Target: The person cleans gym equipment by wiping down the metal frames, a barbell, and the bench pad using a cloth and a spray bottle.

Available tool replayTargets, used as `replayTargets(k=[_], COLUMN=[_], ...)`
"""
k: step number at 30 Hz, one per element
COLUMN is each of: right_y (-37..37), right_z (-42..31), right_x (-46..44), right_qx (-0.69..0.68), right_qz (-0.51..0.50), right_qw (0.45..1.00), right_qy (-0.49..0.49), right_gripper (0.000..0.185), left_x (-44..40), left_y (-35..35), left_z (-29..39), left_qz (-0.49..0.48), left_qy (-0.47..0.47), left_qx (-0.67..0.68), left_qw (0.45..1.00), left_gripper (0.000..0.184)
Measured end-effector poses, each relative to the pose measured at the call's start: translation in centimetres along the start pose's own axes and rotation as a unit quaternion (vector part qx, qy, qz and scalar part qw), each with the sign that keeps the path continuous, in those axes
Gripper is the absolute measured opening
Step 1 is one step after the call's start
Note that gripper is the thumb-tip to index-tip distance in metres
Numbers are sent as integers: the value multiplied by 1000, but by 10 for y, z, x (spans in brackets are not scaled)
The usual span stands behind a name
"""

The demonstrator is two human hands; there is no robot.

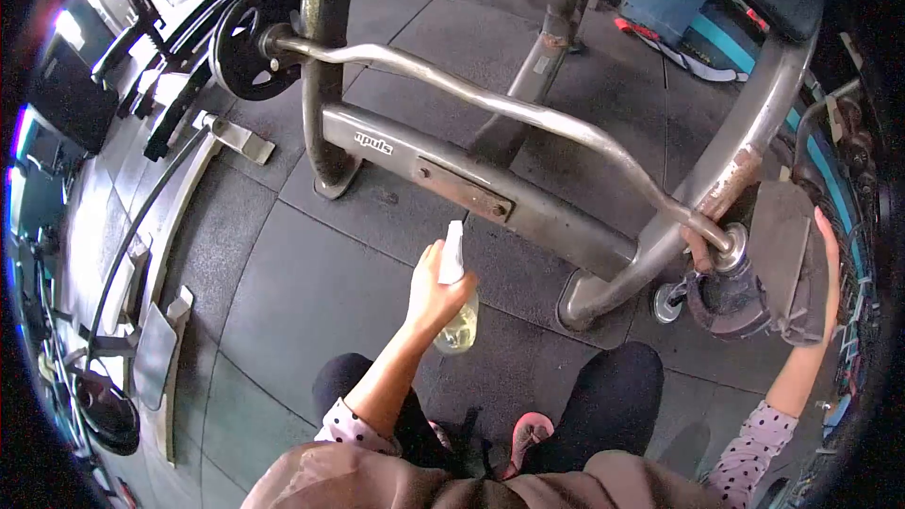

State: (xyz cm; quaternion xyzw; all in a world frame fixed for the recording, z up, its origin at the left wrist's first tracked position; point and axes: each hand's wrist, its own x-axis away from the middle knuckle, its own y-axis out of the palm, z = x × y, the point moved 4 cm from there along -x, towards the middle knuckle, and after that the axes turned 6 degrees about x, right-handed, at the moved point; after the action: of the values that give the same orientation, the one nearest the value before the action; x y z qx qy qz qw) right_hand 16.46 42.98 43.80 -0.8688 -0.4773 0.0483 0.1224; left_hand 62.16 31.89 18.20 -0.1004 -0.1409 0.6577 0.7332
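Note:
My left hand (436,294) is wrapped round a spray bottle (456,332) with a white trigger head and pale yellow liquid, held upright in front of my knees. At the right, my right hand (830,259) grips a dark grey-brown cloth (794,269) from its outer side; most of its fingers are hidden behind it. The cloth is up against a weight plate (731,306) at the right end of a bent metal curl bar (509,106). I cannot tell how firmly they touch. A black plate (253,42) is on the bar's left end.
A grey metal bench frame (471,184) stands before me, crossbeam low and a post at each side. Gym machines and rails (174,217) line the left. A red-and-white item (674,52) lies on the floor at the back right. My pink shoes (530,435) are below.

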Motion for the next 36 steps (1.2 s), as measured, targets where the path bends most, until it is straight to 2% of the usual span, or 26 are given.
replayTargets(k=[1,3,4,5,6,7,9,10,11,12,13,14,15,16,17,18,20,22,23,30,31,32,34,36], right_y=[1,2,3,-9,-27,-39,-2,26,55,77,104,142,188,225,260,289,340,372,383,445,462,481,519,524], right_z=[3,-1,-1,-3,7,22,40,50,61,83,95,91,76,76,88,112,143,154,156,138,133,129,131,130], right_x=[-3,5,10,18,31,46,71,82,93,89,87,89,96,92,79,61,25,9,3,-3,-6,-14,-23,-26], right_qx=[-73,-115,-137,-13,109,224,263,97,-92,-372,-103,108,372,482,537,587,552,538,535,505,485,434,432,449], right_qz=[-3,63,95,170,240,303,358,285,225,68,67,71,66,39,7,-70,-142,-159,-154,-159,-157,-180,-155,-157], right_qw=[993,990,985,981,936,852,735,818,855,869,904,875,750,666,615,596,605,609,614,626,642,682,698,705], right_qy=[94,61,43,-97,-235,-364,-512,-491,-458,-318,-409,-466,-542,-567,-578,-542,-556,-561,-560,-573,-573,-561,-549,-526], right_gripper=[45,42,41,46,50,56,65,69,73,76,77,71,66,63,60,64,68,66,65,56,52,47,46,47], left_x=[0,-2,4,9,13,13,11,11,13,14,16,18,21,23,24,26,28,32,36,42,43,43,42,41], left_y=[-4,-14,-20,-26,-33,-39,-51,-56,-62,-67,-72,-77,-81,-87,-93,-98,-106,-112,-114,-103,-101,-99,-92,-87], left_z=[7,16,21,29,35,32,25,22,30,34,38,41,42,44,45,46,46,51,56,61,63,65,66,63], left_qz=[-1,-23,12,49,88,95,103,104,127,128,129,132,139,150,160,169,175,179,182,158,152,145,138,138], left_qy=[19,42,65,90,116,119,99,86,122,134,143,153,159,154,148,143,145,149,144,150,152,154,149,151], left_qx=[-37,-80,-53,-25,4,43,21,10,-40,-65,-88,-111,-135,-120,-107,-92,-80,-72,-99,-53,-62,-72,-82,-84], left_qw=[999,996,996,994,989,987,990,991,984,981,977,973,968,969,970,971,971,970,968,975,975,975,976,975], left_gripper=[53,54,43,33,24,24,25,26,29,30,32,33,37,35,33,31,30,30,38,33,34,34,35,36])
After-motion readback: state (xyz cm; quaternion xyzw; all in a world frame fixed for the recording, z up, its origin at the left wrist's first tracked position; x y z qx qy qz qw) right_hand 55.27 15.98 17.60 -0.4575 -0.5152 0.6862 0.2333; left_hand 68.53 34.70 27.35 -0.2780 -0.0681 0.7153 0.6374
